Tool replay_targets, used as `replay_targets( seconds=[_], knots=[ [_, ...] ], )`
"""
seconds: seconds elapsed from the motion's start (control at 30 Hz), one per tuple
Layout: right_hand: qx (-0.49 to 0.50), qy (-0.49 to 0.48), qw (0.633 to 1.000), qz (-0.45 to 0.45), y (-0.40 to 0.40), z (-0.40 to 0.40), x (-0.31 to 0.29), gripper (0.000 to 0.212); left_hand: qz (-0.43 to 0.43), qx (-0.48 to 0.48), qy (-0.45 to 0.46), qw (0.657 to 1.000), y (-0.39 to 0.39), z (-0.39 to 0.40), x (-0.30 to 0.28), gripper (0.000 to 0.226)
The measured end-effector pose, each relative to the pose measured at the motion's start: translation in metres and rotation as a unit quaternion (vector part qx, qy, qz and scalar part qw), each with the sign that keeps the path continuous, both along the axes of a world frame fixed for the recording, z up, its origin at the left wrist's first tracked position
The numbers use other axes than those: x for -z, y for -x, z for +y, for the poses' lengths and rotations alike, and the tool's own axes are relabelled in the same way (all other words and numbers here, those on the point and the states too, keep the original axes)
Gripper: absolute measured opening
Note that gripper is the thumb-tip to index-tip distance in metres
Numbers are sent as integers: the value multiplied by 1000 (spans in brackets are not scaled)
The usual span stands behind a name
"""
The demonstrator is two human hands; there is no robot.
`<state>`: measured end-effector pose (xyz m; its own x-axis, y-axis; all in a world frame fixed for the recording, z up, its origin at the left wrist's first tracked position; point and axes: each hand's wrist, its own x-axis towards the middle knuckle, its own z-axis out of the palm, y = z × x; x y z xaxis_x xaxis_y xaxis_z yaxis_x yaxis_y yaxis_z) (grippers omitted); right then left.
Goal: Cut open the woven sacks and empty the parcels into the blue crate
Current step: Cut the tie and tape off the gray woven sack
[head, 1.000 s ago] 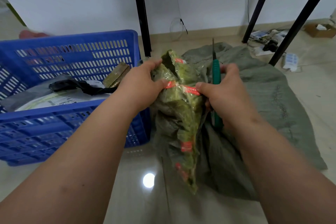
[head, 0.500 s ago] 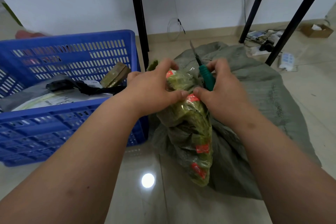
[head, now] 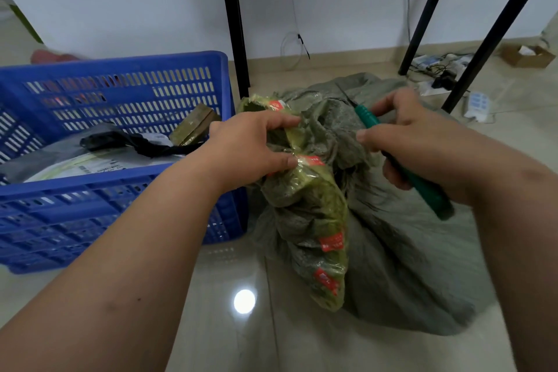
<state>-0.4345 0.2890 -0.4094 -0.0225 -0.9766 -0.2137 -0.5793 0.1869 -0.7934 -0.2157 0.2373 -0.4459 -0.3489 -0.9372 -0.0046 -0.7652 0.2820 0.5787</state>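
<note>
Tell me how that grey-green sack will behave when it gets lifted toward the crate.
The sack probably flops: its cloth bunches in folds where the left hand grips it. It likely sags as a lump, since its body slumps on the floor. The taped neck looks glossy, so it may be slippery.

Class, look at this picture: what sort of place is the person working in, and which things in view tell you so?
Probably a plain indoor room used for unpacking deliveries. Parcels lie in a blue crate, a grey-green woven sack sits on the glossy tiled floor, and a small open cardboard box lies by the wall.
</note>
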Motion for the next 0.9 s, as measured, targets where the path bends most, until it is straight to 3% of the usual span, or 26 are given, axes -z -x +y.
replay_targets(
  seconds=[0.07,0.23,0.53,0.73,0.9],
  knots=[
    [-54,-34,998,-23,6,7,-12,20,-13,-8,20,1000,-3,0,-1,65],
    [-160,-66,985,19,-4,16,-19,7,-67,-22,79,994,-2,1,-1,66],
    [-144,-42,983,101,-30,14,-9,6,-100,-7,107,989,1,6,-8,67],
    [-127,-1,979,162,-47,11,-5,10,-70,6,108,992,6,7,-12,68],
    [-116,-36,976,182,-52,13,-9,3,-119,0,129,984,7,9,-11,69]
  ],
)
